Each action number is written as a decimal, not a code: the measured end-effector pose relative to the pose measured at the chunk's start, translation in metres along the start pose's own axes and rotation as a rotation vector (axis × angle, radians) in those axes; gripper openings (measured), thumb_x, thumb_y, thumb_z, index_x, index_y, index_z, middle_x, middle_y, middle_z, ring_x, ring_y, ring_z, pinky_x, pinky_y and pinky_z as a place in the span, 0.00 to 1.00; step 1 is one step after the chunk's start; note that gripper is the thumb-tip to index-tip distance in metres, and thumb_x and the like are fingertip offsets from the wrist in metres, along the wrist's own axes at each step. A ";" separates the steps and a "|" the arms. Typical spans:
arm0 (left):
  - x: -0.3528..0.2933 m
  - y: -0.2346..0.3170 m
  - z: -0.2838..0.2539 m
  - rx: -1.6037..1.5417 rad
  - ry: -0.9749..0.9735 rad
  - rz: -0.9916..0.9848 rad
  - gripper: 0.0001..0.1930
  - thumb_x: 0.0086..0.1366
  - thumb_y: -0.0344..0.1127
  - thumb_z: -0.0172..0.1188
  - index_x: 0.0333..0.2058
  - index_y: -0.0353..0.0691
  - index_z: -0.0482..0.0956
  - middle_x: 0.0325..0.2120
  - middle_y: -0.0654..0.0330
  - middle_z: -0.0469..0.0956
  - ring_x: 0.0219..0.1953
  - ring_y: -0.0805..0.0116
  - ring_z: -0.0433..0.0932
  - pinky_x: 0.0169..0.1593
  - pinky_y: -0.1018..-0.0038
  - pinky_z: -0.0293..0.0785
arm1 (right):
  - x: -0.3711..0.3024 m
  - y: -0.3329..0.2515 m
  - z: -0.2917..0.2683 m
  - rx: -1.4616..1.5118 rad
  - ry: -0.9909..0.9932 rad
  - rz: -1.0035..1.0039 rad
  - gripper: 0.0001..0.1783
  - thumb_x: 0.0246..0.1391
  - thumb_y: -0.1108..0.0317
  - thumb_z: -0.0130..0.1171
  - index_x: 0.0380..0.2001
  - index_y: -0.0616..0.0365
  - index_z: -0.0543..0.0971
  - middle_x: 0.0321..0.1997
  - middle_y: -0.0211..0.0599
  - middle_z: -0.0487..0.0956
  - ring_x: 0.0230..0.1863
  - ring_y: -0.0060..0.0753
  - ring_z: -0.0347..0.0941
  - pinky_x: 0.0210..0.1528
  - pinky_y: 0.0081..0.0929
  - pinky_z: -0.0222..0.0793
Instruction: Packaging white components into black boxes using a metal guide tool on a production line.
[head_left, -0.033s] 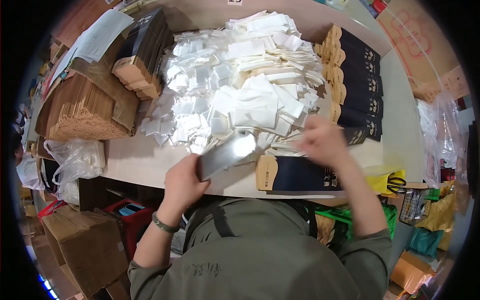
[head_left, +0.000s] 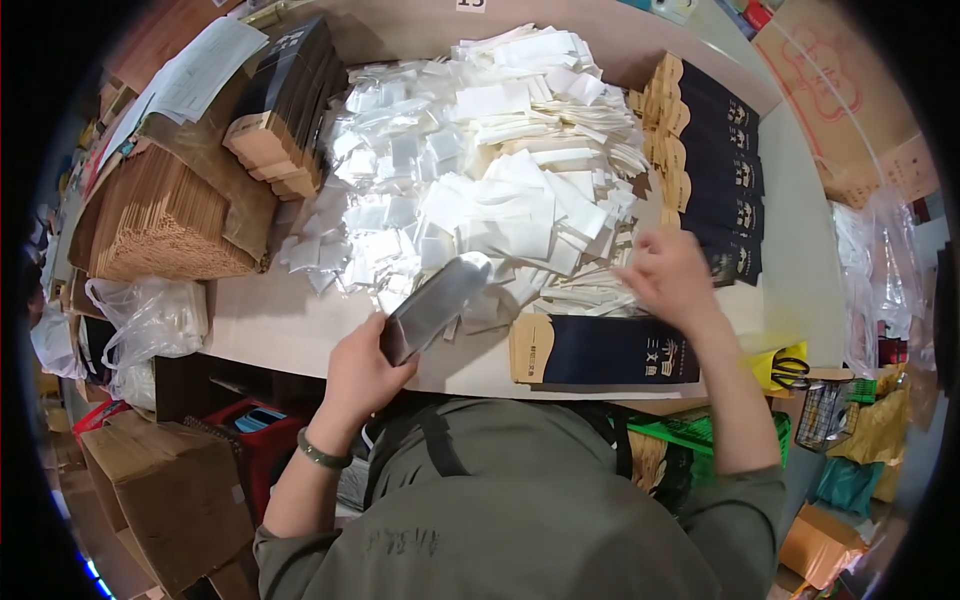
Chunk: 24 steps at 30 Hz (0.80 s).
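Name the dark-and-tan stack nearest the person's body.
The front stack, at the table's front edge; the left stack and right row lie farther back.

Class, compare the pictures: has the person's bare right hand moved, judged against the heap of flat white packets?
Yes: the bare right hand has shifted rightward, relative to the heap of flat white packets.

Left hand [head_left: 368,368] gripping near end of shiny silver oblong piece [head_left: 437,305], tilted up toward heap of flat white paper-like packets [head_left: 510,205]. Clear plastic sachets [head_left: 385,170] heaped left of packets. Right hand [head_left: 672,278] blurred, fingers curled, contents unclear, just beyond navy-and-tan flat stack [head_left: 610,350] at edge of pale table [head_left: 270,320]. Overlapping navy-and-tan sleeves [head_left: 720,160] far right.
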<state>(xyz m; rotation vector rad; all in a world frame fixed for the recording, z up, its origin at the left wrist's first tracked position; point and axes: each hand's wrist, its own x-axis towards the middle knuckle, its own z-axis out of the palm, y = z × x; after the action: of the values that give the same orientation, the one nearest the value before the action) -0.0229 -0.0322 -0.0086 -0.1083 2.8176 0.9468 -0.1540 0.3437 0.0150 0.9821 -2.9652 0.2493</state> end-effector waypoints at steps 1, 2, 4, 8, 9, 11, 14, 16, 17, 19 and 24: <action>-0.005 -0.004 -0.001 -0.152 -0.085 -0.079 0.19 0.50 0.35 0.68 0.39 0.34 0.74 0.26 0.52 0.77 0.30 0.51 0.78 0.38 0.65 0.76 | -0.013 -0.001 -0.006 -0.089 0.186 -0.082 0.14 0.46 0.61 0.71 0.33 0.58 0.81 0.48 0.46 0.77 0.49 0.52 0.73 0.51 0.43 0.69; -0.011 -0.002 0.002 -0.246 -0.192 -0.026 0.20 0.50 0.35 0.68 0.41 0.34 0.74 0.29 0.51 0.78 0.31 0.53 0.78 0.39 0.66 0.76 | -0.023 -0.014 -0.002 0.066 0.103 -0.117 0.19 0.45 0.61 0.71 0.38 0.60 0.79 0.53 0.50 0.75 0.54 0.56 0.71 0.55 0.45 0.67; -0.015 0.027 0.007 -0.463 -0.413 0.138 0.24 0.51 0.35 0.68 0.46 0.32 0.73 0.41 0.46 0.77 0.41 0.51 0.78 0.45 0.65 0.75 | -0.041 -0.055 0.005 0.282 -0.068 -0.189 0.27 0.42 0.61 0.72 0.44 0.63 0.76 0.57 0.56 0.73 0.59 0.61 0.68 0.60 0.47 0.64; -0.017 0.066 0.041 -0.502 -0.526 0.545 0.25 0.49 0.30 0.65 0.48 0.32 0.72 0.51 0.39 0.68 0.48 0.42 0.74 0.52 0.61 0.73 | -0.006 -0.109 0.033 0.462 -0.248 -0.262 0.28 0.40 0.56 0.68 0.43 0.63 0.76 0.55 0.58 0.74 0.58 0.60 0.69 0.59 0.47 0.66; -0.018 0.069 0.039 -0.508 -0.505 0.507 0.22 0.50 0.30 0.65 0.45 0.33 0.73 0.48 0.41 0.72 0.45 0.44 0.76 0.49 0.61 0.74 | -0.005 -0.116 0.039 0.463 -0.249 -0.268 0.28 0.40 0.56 0.68 0.43 0.63 0.76 0.55 0.58 0.74 0.58 0.60 0.69 0.59 0.47 0.66; -0.008 0.052 0.020 -0.457 -0.619 0.170 0.16 0.51 0.31 0.64 0.40 0.35 0.74 0.34 0.48 0.78 0.37 0.48 0.79 0.43 0.62 0.76 | -0.011 -0.129 0.045 0.089 0.126 -0.263 0.23 0.45 0.55 0.64 0.39 0.62 0.79 0.52 0.55 0.75 0.56 0.57 0.70 0.55 0.47 0.67; -0.013 0.005 0.027 -0.115 0.006 -0.014 0.16 0.52 0.32 0.65 0.40 0.37 0.74 0.29 0.49 0.78 0.34 0.48 0.79 0.38 0.61 0.75 | -0.011 -0.142 0.034 0.297 -0.143 0.084 0.16 0.53 0.56 0.62 0.30 0.60 0.78 0.33 0.50 0.79 0.37 0.52 0.77 0.39 0.44 0.73; -0.015 -0.016 0.035 -0.005 0.107 0.140 0.25 0.48 0.30 0.68 0.47 0.39 0.72 0.34 0.50 0.78 0.36 0.48 0.79 0.39 0.61 0.75 | -0.012 -0.149 0.047 0.237 -0.090 0.190 0.15 0.57 0.59 0.60 0.24 0.59 0.76 0.16 0.42 0.76 0.20 0.52 0.75 0.26 0.43 0.71; -0.015 -0.020 0.037 -0.013 0.090 0.211 0.28 0.47 0.30 0.69 0.49 0.39 0.72 0.35 0.51 0.78 0.37 0.48 0.79 0.39 0.60 0.75 | -0.012 -0.149 0.052 0.239 -0.092 0.196 0.15 0.57 0.59 0.60 0.24 0.59 0.76 0.16 0.42 0.76 0.20 0.52 0.75 0.26 0.43 0.71; -0.018 -0.019 0.038 -0.017 0.069 0.228 0.28 0.47 0.30 0.69 0.50 0.40 0.72 0.35 0.51 0.78 0.37 0.49 0.79 0.39 0.60 0.75 | -0.006 -0.152 0.055 0.334 0.014 0.237 0.13 0.55 0.62 0.60 0.22 0.59 0.76 0.17 0.43 0.77 0.24 0.52 0.77 0.28 0.43 0.72; -0.017 -0.017 0.019 0.140 -0.159 0.384 0.32 0.45 0.32 0.71 0.52 0.38 0.73 0.36 0.51 0.78 0.40 0.49 0.78 0.42 0.60 0.75 | 0.002 -0.159 0.058 0.516 -0.128 0.305 0.09 0.50 0.65 0.59 0.22 0.59 0.77 0.20 0.47 0.79 0.26 0.54 0.78 0.31 0.46 0.73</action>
<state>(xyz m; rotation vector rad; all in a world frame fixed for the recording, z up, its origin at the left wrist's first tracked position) -0.0020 -0.0338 -0.0302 0.5184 2.7926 0.7782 -0.0586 0.2077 -0.0190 0.5658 -3.2293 1.0323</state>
